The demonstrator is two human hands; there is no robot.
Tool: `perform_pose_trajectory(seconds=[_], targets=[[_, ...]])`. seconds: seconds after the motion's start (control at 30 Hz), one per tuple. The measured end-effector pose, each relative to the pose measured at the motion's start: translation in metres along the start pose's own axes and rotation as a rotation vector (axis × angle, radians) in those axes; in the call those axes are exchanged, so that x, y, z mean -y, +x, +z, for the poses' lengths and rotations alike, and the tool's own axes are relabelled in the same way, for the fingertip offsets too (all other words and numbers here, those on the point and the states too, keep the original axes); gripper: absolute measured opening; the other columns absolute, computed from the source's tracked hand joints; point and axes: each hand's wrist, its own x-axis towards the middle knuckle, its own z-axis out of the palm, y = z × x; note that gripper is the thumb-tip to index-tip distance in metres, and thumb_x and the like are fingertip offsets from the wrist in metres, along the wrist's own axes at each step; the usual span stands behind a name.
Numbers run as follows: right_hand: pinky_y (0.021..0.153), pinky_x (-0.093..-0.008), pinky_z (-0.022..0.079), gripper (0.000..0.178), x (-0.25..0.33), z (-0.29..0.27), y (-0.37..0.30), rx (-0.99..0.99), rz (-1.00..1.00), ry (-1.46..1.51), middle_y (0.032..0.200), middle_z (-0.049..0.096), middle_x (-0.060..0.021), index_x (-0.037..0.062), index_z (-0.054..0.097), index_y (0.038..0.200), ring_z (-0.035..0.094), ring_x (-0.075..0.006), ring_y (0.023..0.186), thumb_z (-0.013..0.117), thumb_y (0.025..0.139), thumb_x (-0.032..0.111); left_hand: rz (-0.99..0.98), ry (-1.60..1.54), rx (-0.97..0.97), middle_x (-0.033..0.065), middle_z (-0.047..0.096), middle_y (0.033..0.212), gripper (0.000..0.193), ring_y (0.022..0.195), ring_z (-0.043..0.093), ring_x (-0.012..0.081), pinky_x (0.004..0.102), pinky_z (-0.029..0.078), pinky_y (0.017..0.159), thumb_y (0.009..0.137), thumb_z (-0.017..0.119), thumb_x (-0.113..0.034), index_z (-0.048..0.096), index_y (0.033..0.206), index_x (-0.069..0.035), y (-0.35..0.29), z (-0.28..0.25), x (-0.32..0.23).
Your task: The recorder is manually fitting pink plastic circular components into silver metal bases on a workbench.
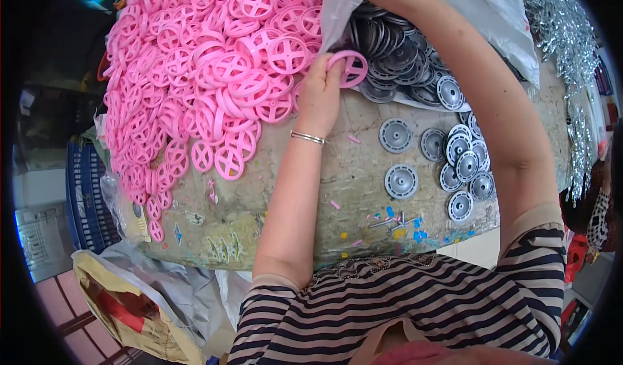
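Closest to the body, around 4 o'clock from the middle of the table [363, 176], some blue and yellow scraps [418, 235] are lying on the worn top, and I'd be watching for bits sticking to the parts. A little further up at 3 o'clock, loose grey discs [402, 182] are sitting flat, a few overlapping and a couple lying apart. Beyond those, between 12 and 1 o'clock, the left hand [322, 95] is pinching one pink wheel [351, 71] by its near-left rim, leaving most of the cross spokes uncovered. Decent hold imo: rim only, light squeeze, nothing blocking the middle. Off at 10 to 11 o'clock a big pink heap [195, 73] is sprawling, so I'd be lifting singles from its edge to avoid a slide. At 1 o'clock the white bag [500, 14] is gaping open over piled grey discs [405, 60]. The right forearm [467, 66] is arching over that lot, but the right hand is hiding at the bag, so I can't tell if it's gripping anything. Working there, I'd be feeling for one disc at a time, since stacked ones could be clinging together, and going easy on the plastic.
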Motion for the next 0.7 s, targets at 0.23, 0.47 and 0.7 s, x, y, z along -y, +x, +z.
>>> perform_pose_trajectory(seconds=[0.23, 0.47, 0.7], targets=[[0.063, -0.0360, 0.047, 0.015, -0.005, -0.023, -0.034, -0.097, 0.000, 0.105, 0.078, 0.064, -0.0088, 0.0130, 0.062, 0.088, 0.057, -0.0223, 0.067, 0.051, 0.087, 0.023, -0.071, -0.250, -0.038, 0.0096, 0.063, 0.097, 0.028, 0.090, 0.055, 0.0138, 0.0277, 0.043, 0.083, 0.096, 0.049, -0.021, 0.057, 0.111, 0.001, 0.046, 0.000, 0.012], [0.072, -0.0335, 0.045, 0.018, -0.019, -0.031, -0.002, -0.158, 0.192, 0.594, 0.087, 0.063, -0.0087, 0.0112, 0.064, 0.085, 0.057, -0.0193, 0.080, 0.051, 0.086, 0.025, -0.002, -0.218, -0.056, 0.0027, 0.062, 0.099, 0.027, 0.088, 0.054, 0.0094, 0.0250, 0.043, 0.080, 0.096, 0.050, -0.019, 0.059, 0.112, 0.000, 0.085, 0.007, 0.024], [0.088, -0.0430, 0.045, 0.036, 0.011, -0.021, -0.032, 0.007, 0.387, 0.549, 0.110, 0.063, -0.0114, 0.0118, 0.061, 0.112, 0.059, -0.0315, 0.101, 0.050, 0.090, 0.039, 0.196, 0.036, -0.138, 0.0195, 0.062, 0.096, 0.022, 0.089, 0.059, 0.0302, 0.0354, 0.045, 0.080, 0.091, 0.054, -0.016, 0.058, 0.104, 0.001, 0.096, -0.003, 0.036]])
